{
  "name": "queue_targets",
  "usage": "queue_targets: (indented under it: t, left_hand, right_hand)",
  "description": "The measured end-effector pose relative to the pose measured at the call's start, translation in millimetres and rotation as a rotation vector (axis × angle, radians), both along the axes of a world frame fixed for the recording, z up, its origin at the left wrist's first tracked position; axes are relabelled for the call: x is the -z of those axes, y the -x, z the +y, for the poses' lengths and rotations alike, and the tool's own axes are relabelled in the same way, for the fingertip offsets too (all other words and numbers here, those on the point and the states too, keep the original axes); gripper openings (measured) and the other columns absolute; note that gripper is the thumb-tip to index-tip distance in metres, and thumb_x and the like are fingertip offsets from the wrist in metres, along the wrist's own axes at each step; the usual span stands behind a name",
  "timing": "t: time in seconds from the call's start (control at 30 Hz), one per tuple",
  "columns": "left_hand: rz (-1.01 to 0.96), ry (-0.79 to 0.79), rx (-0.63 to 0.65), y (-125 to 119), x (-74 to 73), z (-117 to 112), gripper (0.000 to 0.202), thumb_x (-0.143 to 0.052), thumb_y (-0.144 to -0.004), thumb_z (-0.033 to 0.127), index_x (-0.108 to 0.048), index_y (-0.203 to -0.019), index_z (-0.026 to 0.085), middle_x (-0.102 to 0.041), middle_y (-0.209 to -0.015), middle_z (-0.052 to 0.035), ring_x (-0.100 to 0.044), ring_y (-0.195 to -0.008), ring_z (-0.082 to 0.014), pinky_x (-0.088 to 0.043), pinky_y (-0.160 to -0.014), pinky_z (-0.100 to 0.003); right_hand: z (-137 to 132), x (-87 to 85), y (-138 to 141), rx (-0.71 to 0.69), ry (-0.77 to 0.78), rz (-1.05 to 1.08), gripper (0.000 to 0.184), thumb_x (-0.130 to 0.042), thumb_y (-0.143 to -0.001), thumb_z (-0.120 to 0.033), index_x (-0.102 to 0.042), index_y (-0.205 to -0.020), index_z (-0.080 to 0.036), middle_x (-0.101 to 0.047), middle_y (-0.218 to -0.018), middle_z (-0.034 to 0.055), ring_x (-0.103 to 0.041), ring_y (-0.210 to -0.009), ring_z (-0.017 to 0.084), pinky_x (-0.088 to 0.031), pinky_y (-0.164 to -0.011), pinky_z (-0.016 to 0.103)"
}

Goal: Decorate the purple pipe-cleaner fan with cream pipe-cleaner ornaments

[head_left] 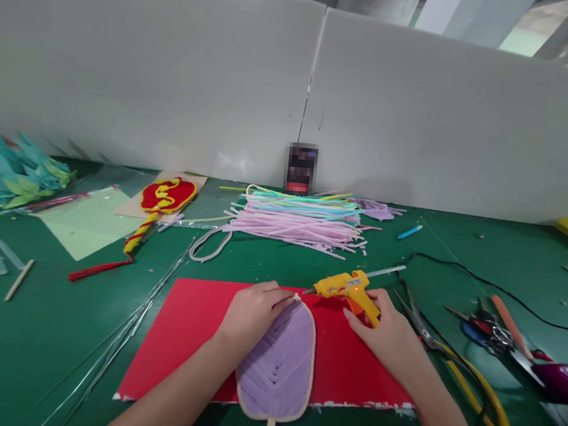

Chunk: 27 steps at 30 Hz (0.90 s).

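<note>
While fingers of the left hand [250, 313] apparently pinch the far tip of the purple leaf piece [278, 365], lying front-to-back on the red sheet [188, 337], the right hand [387, 335] clenches the glue gun [349, 290], nozzle just right of that tip

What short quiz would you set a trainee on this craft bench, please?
1. True or false: the right hand holds the yellow glue gun.
2. The purple leaf piece lies on: A) a red sheet; B) a blue tray; C) a white plate.
3. Which hand touches the leaf piece's far end, next to the gun's nozzle?
Key: 1 true; 2 A; 3 the left hand.
</note>
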State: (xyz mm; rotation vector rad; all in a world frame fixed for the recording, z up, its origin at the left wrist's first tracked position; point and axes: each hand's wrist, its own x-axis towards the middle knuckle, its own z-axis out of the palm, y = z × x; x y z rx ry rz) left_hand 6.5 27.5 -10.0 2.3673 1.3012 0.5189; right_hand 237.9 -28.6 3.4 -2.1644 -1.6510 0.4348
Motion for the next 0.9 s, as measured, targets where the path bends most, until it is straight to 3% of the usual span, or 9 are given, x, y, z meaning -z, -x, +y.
queue_targets:
  t: [0.47,0.9]
  left_hand:
    - [-0.112,0.076,-0.045,0.7,0.8,3.1,0.024,-0.044,-0.086,0.033,-0.066,-0.096,0.030,-0.063,-0.076,0.0020,-0.056,-0.071,-0.0106,-0.038,-0.063,-0.020]
    - [-0.138,0.087,-0.048,0.7,-1.0,3.0,0.024,-0.045,-0.086,0.033,-0.065,-0.097,0.031,-0.063,-0.076,0.0018,-0.057,-0.072,-0.0110,-0.038,-0.063,-0.020]
  right_hand:
    - [-0.9,-2.6,7.5,-0.070,0.059,-0.027,0.023,-0.046,-0.076,-0.035,-0.042,-0.094,-0.022,-0.062,-0.076,0.0023,-0.061,-0.066,0.020,-0.038,-0.052,0.026]
    - [-2.1,0.4,5.0,-0.114,0.037,-0.004,0.019,-0.041,-0.080,-0.032,-0.043,-0.096,-0.021,-0.063,-0.082,0.0046,-0.061,-0.068,0.020,-0.039,-0.056,0.027]
